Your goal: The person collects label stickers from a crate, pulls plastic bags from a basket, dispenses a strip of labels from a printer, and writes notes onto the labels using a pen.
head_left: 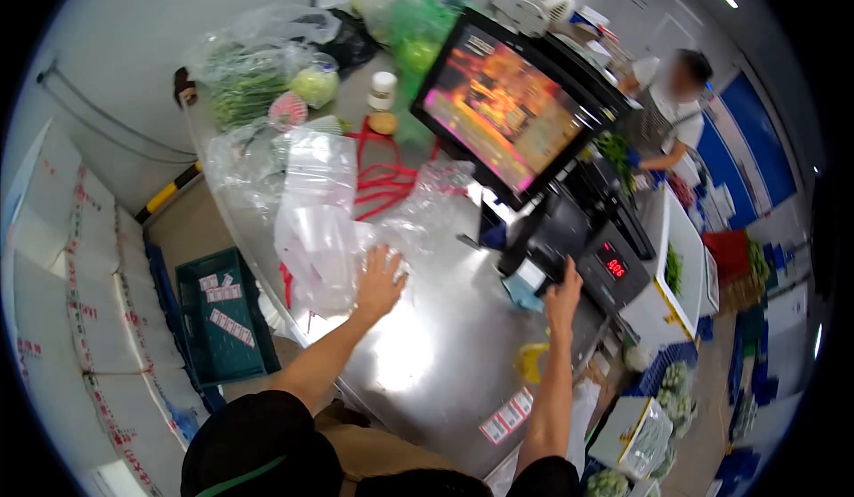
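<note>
A monitor (505, 101) is being carried by the worktop (436, 355). Nearer the wearer than the monitor and to its left, a clear plastic bag (316, 239) is being touched at its edge by the left hand (381, 285), which is being kept released and flat, its fingers spread. Just below the monitor's right side, a black device (547, 234) is being reached by the right hand (564, 297); its index finger is being held extended, and whether anything is being pressed or grasped cannot be told. Right of that device, red digits are being shown on a display (611, 261).

The way from the left hand to the monitor is being cluttered by crumpled film (431, 194) and tangled red straps (382, 185). Left of the monitor, a white bottle (382, 90) is standing, and bagged greens (240, 96) are being crowded farther left. Well below the monitor, a label sheet (507, 415) is lying at the worktop's near edge. Beyond the monitor's right side, another person (665, 114) is standing.
</note>
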### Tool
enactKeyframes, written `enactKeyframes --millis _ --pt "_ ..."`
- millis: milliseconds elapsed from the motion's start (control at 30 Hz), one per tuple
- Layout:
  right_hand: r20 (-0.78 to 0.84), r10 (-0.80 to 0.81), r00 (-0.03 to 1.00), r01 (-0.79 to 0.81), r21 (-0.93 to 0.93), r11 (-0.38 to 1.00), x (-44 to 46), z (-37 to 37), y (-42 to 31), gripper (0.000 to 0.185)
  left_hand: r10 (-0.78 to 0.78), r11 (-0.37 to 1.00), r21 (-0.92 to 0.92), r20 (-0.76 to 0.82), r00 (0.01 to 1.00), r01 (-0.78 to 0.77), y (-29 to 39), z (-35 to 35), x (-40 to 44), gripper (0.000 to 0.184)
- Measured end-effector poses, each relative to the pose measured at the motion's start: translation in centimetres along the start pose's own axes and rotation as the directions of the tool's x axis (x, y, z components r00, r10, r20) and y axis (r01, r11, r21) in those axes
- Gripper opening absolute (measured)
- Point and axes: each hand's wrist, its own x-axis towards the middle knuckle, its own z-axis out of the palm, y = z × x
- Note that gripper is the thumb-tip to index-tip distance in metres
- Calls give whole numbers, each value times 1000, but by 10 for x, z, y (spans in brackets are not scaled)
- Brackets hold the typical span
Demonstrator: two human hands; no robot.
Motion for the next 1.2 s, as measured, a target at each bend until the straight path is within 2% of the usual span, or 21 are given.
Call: enactKeyframes --millis 67,167,200,300,367,467,700,1000,1200 --pt "-33 22 999 -25 -100 995 3 9 3 73 7 998 -58 2 1000 -7 -1 -2 1 48" --pt "-85 -6 996 -5 -122 993 0 15 6 69 16 995 -99 17 1000 -14 4 -19 4 48" --pt "-69 16 997 -23 -100 995 1 14 5 65 -6 994 -112 55 998 12 3 -16 4 50" --pt "-95 -53 994 43 -99 994 1 21 16 61 3 999 44 -2 1000 -3 -7 12 -1 51" --pt "-91 -52 995 43 -94 995 -1 8 -2 58 2 994 110 23 1000 -4 -8 16 -3 52" --pt "-89 -6 996 4 -32 999 -1 9 15 54 16 998 62 9 1000 -16 3 -1 2 49" --pt "-96 -9 995 17 84 996 -4 6 18 52 19 996 85 9 1000 -20 13 -14 4 44" --pt "-94 -63 994 49 -142 989 3 18 16 50 16 997 77 8 1000 -17 17 -19 3 43" --pt "-40 -80 996 75 -119 990 3 13 19 55 21 995 93 3 1000 -21 17 -19 4 41"
